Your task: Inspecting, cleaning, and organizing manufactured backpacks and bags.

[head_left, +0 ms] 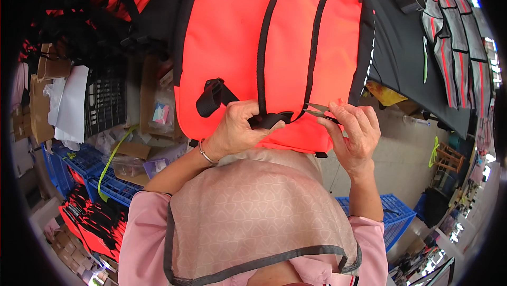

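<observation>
both of your hands meet at the lower edge of the orange backpack (274, 48), which lies on the table in front of you. your left hand (237, 130) pinches its black strap (269, 120) tight, and your right hand (354, 127) squeezes small thread snips (317, 110), blades just beside the strap end.

Bag-sewing workshop: my black worktable (401, 48) holds grey-red cut strap pieces (457, 38); left of it, cardboard boxes (45, 82); below it, blue crates (87, 167).
</observation>
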Action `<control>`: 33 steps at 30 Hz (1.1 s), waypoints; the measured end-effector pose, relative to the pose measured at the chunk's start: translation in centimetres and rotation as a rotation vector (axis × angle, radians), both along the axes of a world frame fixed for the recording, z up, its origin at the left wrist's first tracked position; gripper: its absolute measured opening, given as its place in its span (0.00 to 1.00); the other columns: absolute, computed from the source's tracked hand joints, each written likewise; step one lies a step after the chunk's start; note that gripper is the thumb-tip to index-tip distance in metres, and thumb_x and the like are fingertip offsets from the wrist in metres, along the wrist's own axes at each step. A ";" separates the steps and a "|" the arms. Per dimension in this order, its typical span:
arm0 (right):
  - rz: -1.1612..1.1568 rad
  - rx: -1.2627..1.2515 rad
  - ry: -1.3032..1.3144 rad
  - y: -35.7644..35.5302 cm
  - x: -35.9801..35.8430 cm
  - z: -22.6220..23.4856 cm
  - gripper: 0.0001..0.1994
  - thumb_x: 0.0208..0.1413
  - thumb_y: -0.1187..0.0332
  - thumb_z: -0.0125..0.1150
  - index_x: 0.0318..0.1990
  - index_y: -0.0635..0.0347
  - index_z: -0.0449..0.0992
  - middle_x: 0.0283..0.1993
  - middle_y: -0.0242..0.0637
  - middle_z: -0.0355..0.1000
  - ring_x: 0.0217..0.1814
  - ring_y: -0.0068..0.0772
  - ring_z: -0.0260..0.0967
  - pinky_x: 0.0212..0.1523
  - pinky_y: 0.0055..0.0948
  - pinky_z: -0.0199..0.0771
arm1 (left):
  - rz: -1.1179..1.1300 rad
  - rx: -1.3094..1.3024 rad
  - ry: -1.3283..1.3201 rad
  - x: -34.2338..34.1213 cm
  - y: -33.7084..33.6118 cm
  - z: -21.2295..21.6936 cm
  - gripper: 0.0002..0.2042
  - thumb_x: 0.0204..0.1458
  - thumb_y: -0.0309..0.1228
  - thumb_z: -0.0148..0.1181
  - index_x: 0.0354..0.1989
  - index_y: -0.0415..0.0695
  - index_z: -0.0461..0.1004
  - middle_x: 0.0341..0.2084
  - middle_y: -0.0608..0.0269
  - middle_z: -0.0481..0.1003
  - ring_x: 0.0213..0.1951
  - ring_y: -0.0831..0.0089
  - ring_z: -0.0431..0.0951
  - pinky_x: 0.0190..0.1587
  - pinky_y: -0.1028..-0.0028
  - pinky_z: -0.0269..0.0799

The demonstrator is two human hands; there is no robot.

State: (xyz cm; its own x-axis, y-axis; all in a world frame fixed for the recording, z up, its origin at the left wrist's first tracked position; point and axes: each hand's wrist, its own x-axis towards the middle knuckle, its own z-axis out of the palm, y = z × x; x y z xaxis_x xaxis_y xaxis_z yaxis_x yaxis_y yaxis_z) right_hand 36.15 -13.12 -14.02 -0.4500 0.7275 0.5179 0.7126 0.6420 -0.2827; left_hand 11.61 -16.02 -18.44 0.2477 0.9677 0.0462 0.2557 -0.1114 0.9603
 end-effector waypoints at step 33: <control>0.464 0.350 -0.436 3.0 -3.3 3.3 0.11 0.43 0.71 0.71 0.37 0.54 0.80 0.36 0.27 0.74 0.29 0.24 0.63 0.28 0.26 0.57 | 0.044 -0.611 -0.214 -0.8 1.7 1.5 0.22 0.61 0.46 0.55 0.43 0.34 0.73 0.31 0.58 0.76 0.23 0.71 0.81 0.24 0.76 0.75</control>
State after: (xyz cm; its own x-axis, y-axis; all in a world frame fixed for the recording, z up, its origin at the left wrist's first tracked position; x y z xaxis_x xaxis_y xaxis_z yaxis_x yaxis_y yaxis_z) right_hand 32.83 -10.09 -10.77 -0.8907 0.2363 0.3883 0.3461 0.9064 0.2424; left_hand 10.81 -14.36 -16.92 0.2537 0.8442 -0.4721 0.0439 0.4775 0.8775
